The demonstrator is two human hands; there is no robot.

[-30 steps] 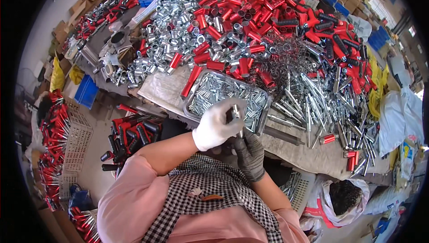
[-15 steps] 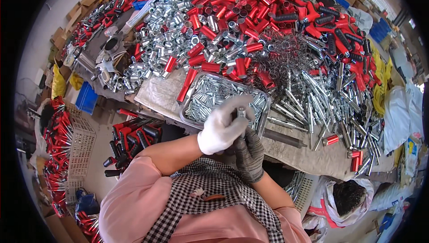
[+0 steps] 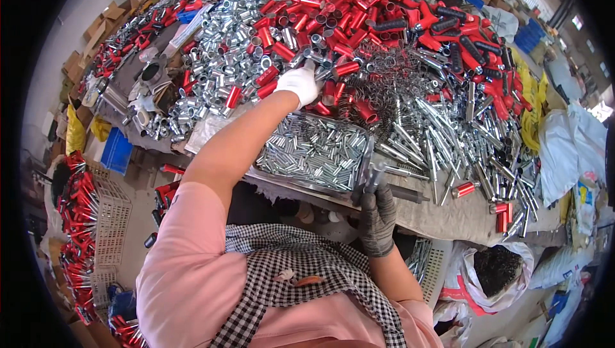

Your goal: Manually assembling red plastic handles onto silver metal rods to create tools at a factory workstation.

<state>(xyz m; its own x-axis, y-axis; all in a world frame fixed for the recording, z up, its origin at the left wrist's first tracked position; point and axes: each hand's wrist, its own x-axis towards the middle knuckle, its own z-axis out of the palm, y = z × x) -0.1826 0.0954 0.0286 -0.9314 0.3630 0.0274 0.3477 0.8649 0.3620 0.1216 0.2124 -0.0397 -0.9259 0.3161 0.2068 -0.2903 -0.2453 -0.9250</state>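
Observation:
My left hand (image 3: 300, 85), in a white glove, reaches forward over the table to where silver metal sleeves (image 3: 240, 47) meet red tubes (image 3: 320, 12). One finger points up at the pieces; the other fingertips are hidden, so I cannot tell whether it grips one. My right hand (image 3: 377, 223), in a grey glove, is near the table's front edge, closed around a silver metal pin (image 3: 373, 178) that stands up from the fingers and is blurred. Between the hands lies a metal tray (image 3: 301, 183) full of short silver pins (image 3: 314, 149).
Thin springs (image 3: 384, 76) heap right of my left hand. Silver rods (image 3: 442, 137) and red-and-black handles (image 3: 474, 47) lie farther right. A dark flat bar (image 3: 409, 194) lies beside my right hand. Crates of red handles (image 3: 80, 213) stand at left, an open sack (image 3: 496, 277) at lower right.
My left hand has left my right hand and moved forward and left, past the tray to the pile. My right hand has shifted slightly right, still holding the pin.

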